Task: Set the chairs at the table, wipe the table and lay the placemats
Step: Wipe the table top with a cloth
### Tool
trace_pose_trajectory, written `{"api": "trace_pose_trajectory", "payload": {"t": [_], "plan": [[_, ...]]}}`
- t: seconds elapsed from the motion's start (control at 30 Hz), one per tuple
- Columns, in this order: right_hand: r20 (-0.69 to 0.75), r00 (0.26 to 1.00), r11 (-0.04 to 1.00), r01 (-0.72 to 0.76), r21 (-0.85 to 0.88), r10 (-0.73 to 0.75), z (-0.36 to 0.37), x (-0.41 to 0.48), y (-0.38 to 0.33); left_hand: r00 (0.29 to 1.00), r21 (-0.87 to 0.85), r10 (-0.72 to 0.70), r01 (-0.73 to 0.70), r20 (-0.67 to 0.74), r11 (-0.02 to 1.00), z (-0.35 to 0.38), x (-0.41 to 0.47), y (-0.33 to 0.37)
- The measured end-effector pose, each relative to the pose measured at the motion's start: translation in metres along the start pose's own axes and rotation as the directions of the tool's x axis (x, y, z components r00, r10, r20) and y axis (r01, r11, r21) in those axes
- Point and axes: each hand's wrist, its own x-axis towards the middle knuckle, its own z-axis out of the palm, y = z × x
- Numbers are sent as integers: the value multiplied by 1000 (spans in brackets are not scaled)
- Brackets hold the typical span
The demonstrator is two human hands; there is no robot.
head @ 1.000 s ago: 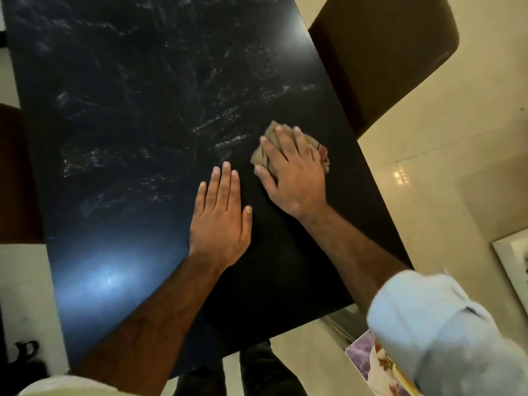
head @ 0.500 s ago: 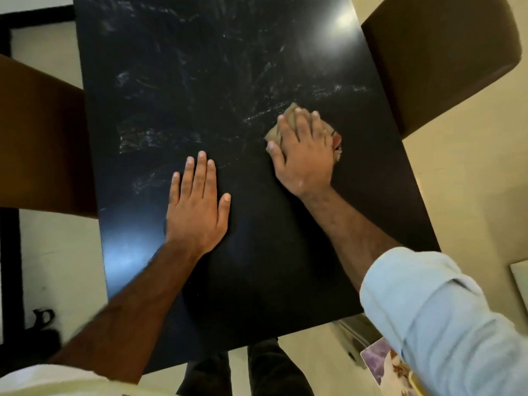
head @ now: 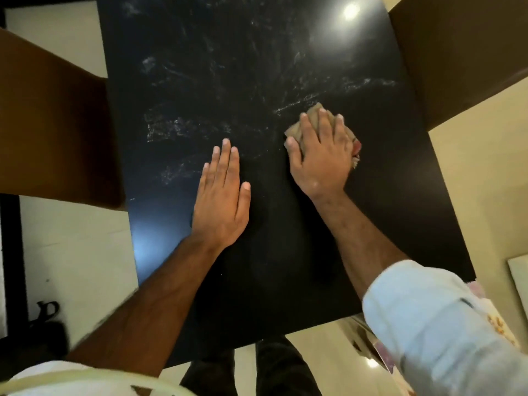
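**Head view.** Step in hand, by my reading: wiping the desk. No placemats are lying on it yet.

- The right hand is cupping a wadded tan cloth. Its fingers are bending across the top and its thumb is lying against the wad's 9 o'clock edge. It is pressing the cloth onto the black top at about 2 o'clock from the desk's middle.
- The left hand is lying palm down at about 7 o'clock from the cloth, fingers straight and together, gripping nothing. It is probably bracing the body.
- The two hands are sitting apart, not touching.

**Residue.**
- A whitish streak is running from the cloth toward 1 o'clock.
- A patch of smears is showing at 9 o'clock, just beyond the left fingertips.
- Fainter haze is spreading toward 12 o'clock.
- The part toward 6 o'clock is looking cleaner.

**Doing it well (judgement).**
- Overlapping strokes, working from the 12 o'clock end back toward the body, should be lifting the film rather than dragging it sideways.
- The wad is likely needing a refold to bring up a clean face.
- The bracing palm is risking fresh prints, so it is worth wiping under it last.
- The lamp glare may be hiding residue there.

**Surroundings.**
- One brown chair is standing at 9 o'clock against the desk's side, another at 2 o'clock.
- A floral-printed sheet is peeking out behind the pale sleeve at 5 o'clock. I cannot tell whether it is a placemat.
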Motion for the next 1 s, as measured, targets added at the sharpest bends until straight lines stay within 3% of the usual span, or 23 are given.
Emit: {"api": "trace_pose_trajectory", "payload": {"t": [0.07,0.17,0.33,0.47,0.57,0.67,0.8,0.87,1.0], "plan": [[-38,997,997,67,26,-66,9,0,-38,1000,-2,-31,31,-3,1000,-12,-5,-20],[17,981,981,192,30,-192,10,-42,-82,991,223,-132,123,28,967,-29,-16,-60],[181,947,964,264,33,-266,-8,-126,-69,990,345,-135,111,47,932,-42,-26,-108],[120,992,999,44,-30,-40,-10,-107,-50,996,286,-80,65,40,956,-44,-31,-119],[49,993,994,-106,-4,106,0,-56,-76,998,181,-66,64,8,981,-47,-32,-123],[42,999,1000,-4,-6,4,15,-32,-130,998,-26,-69,69,-9,997,-53,-35,-132],[40,979,980,197,31,-198,19,-77,-190,999,-202,-33,32,2,979,-61,-44,-144],[111,957,963,264,56,-269,11,-115,-192,999,-150,-54,54,5,987,-64,-45,-150],[212,935,958,283,42,-285,-4,-174,-153,991,144,-132,130,1,981,-59,-47,-159]]}}
